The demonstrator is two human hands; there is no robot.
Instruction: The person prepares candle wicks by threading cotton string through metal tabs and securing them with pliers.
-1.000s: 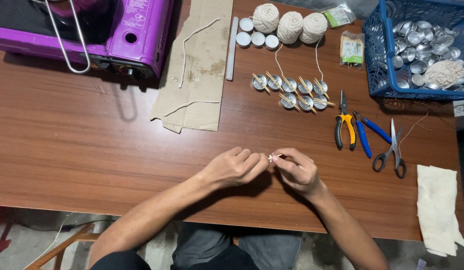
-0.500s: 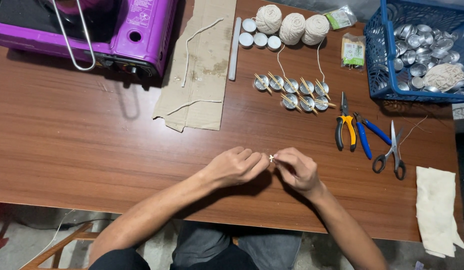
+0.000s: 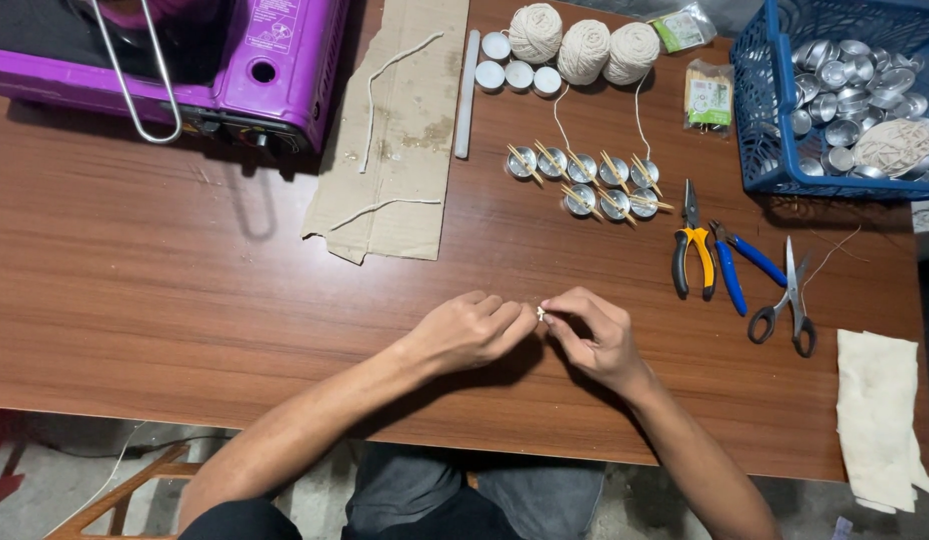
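Over the near part of the wooden table (image 3: 165, 300), the left hand (image 3: 465, 333) and right hand (image 3: 597, 335) meet fingertip to fingertip, both pinched on a tiny white piece (image 3: 541, 313) held between them just above the tabletop. Beyond the hands lie eight small metal cups (image 3: 585, 183) in two rows, each with a stick across it. Farther back sit three balls of twine (image 3: 583, 45) and three white discs (image 3: 519, 67); right lie two pliers (image 3: 710, 257) and one pair of scissors (image 3: 788, 297).
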